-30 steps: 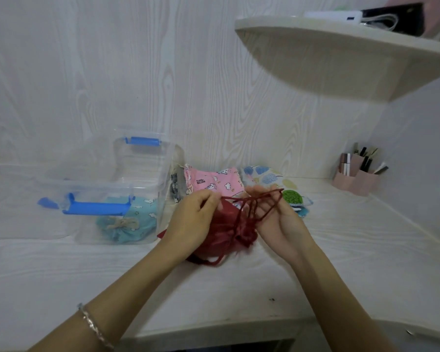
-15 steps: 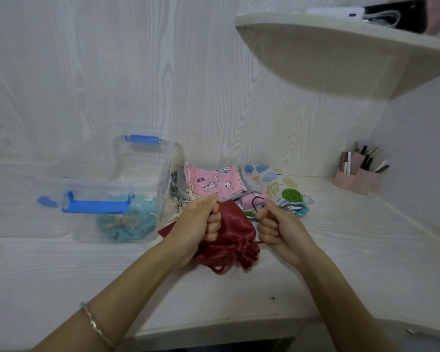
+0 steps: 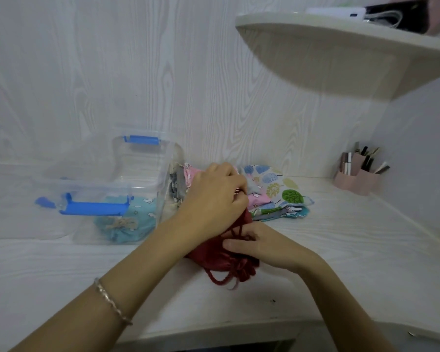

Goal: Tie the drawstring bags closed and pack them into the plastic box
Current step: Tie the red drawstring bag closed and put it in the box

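A dark red satin drawstring bag [image 3: 215,255] lay on the white wood-grain desk [image 3: 315,270], near the middle of the scene and toward the near edge. Its gathered, puckered mouth [image 3: 244,266] pointed toward the near side, and a loop of the red cord [image 3: 220,279] trailed onto the desk just in front of it.

The left hand [image 3: 214,199] was raised over the far end of the bag, fingers [image 3: 235,179] curled in and pinched on the cord, which ran taut from under them down toward the other hand. The right hand [image 3: 261,243] rested low on the bag's right side, just above the gathered mouth; its fingers were bent and pressed against the fabric where the cord strands [image 3: 236,228] met them, apparently grasping the cord there, though the exact hold was hidden by the fingers themselves. A thin bracelet [image 3: 112,303] circled the left wrist.

To the left stood the clear plastic box [image 3: 142,158] with blue latches [image 3: 92,208], open at the top, a light blue patterned bag [image 3: 127,219] lying inside it against the near wall. Behind the hands, between the box and the right side of the desk, a pile of patterned fabric bags [image 3: 277,191] lay flat, pink and tree-printed ones showing. At the far right a pink holder [image 3: 357,177] with pens stood against the wall, and a shelf [image 3: 341,39] hung above.
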